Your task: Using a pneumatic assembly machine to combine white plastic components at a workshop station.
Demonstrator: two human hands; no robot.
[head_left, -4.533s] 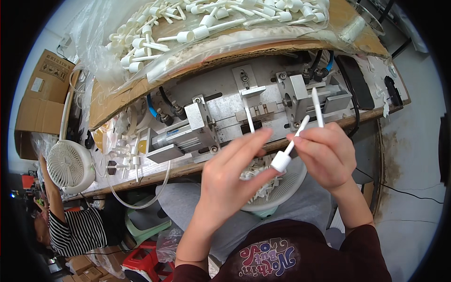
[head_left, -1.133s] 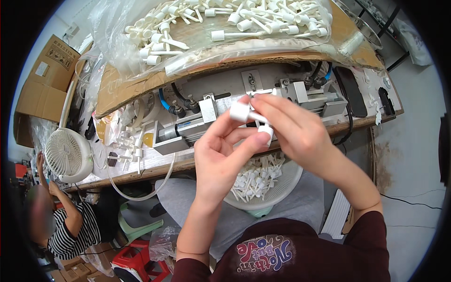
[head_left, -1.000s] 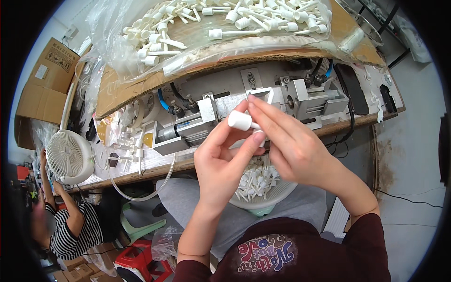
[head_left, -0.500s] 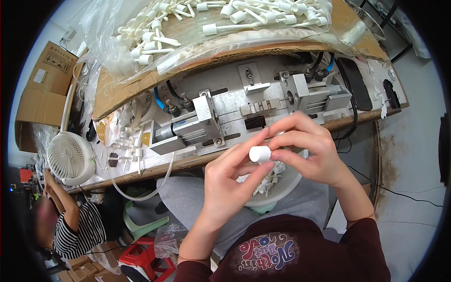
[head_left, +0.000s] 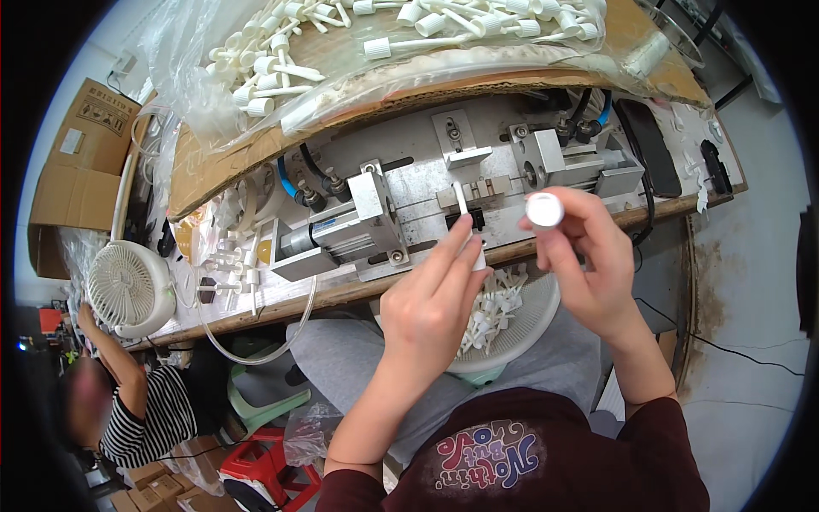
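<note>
Pale wall (head_left: pixel 126 41), upper L. Lt grey floor (head_left: pixel 759 282) at R, w/ brown stains (head_left: pixel 710 252) nr the R end of the surface (head_left: pixel 345 293), which has a worn wooden front edge. Dk rack frame (head_left: pixel 735 90), upper R. Lower L: green plastic stool (head_left: pixel 264 414), red stool (head_left: pixel 241 462), cardboard boxes (head_left: pixel 162 488). Light bright, fairly even.

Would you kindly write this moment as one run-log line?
left hand: holds white stem; right hand: holds white cap, end facing camera; below: white basket with white stemmed caps

Angles both bare forearms (head_left: pixel 380 418) inward; pinches with left hand (head_left: pixel 428 305) nearly straight-fingered, with right hand (head_left: pixel 590 264) apart and more curled.
</note>
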